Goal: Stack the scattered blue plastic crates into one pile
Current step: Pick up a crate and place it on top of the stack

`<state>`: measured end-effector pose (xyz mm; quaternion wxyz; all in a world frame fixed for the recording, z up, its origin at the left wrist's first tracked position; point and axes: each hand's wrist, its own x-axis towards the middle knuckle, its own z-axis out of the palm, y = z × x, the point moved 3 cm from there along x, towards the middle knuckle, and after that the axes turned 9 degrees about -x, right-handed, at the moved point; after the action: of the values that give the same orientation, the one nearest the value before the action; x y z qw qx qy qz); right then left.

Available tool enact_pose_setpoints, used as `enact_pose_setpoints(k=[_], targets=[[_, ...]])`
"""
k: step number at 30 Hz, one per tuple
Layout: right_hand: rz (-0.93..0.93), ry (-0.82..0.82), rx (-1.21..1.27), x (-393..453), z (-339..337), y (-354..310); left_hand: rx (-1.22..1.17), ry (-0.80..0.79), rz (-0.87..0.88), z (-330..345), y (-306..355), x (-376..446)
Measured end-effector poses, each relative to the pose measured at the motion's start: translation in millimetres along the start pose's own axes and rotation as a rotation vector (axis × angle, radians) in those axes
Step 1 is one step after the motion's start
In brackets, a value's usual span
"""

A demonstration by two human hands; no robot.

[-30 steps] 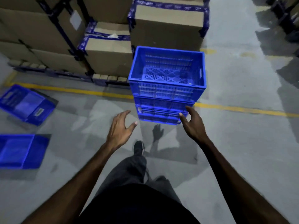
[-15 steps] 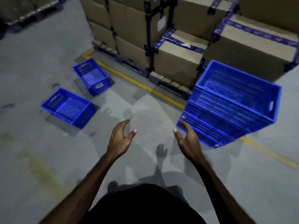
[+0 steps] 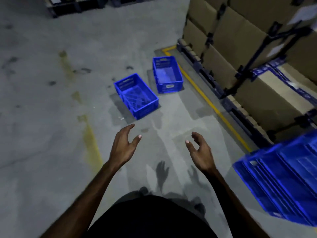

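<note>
Two loose blue crates stand upright on the concrete floor ahead. The nearer crate (image 3: 137,97) has a lattice bottom and lies just beyond my hands. The farther crate (image 3: 167,74) sits beside the yellow floor line. A pile of nested blue crates (image 3: 283,179) stands at the right edge, partly cut off by the frame. My left hand (image 3: 124,146) and my right hand (image 3: 199,151) hover over the floor with loosely curled fingers, holding nothing, palms turned toward each other.
Stacked cardboard boxes (image 3: 240,40) on dark pallets line the right side behind a yellow line (image 3: 211,103). More pallets (image 3: 77,4) stand at the far top. Stained grey floor stretches to the left.
The view has swung left: the crate pile slid from centre to the right edge, and the two loose crates came to the middle. Both hands left the pile and stay empty.
</note>
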<state>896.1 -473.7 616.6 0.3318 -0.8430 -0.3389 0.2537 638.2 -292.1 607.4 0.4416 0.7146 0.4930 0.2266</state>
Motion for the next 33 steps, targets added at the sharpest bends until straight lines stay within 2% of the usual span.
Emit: enact_pose_setpoints(k=[5,16,20,25,33], targets=[[-0.047,-0.109,-0.039,49.6,56.7,-56.8,-0.005,0.062,-0.059,-49.5,-23.5,35.2],[-0.095,-0.188,-0.049,199.5,147.4,-138.9,-0.053,0.148,-0.154,-99.2,-54.1,171.9],[-0.079,-0.204,-0.009,271.0,182.4,-163.1,0.015,0.104,-0.167,-112.7,-53.2,256.9],[-0.019,-0.184,0.040,362.2,205.7,-196.3,0.151,-0.044,-0.143,-140.0,-45.3,380.6],[0.008,-0.157,-0.014,457.2,217.4,-225.9,0.183,-0.037,-0.137,-176.2,-49.2,520.5]])
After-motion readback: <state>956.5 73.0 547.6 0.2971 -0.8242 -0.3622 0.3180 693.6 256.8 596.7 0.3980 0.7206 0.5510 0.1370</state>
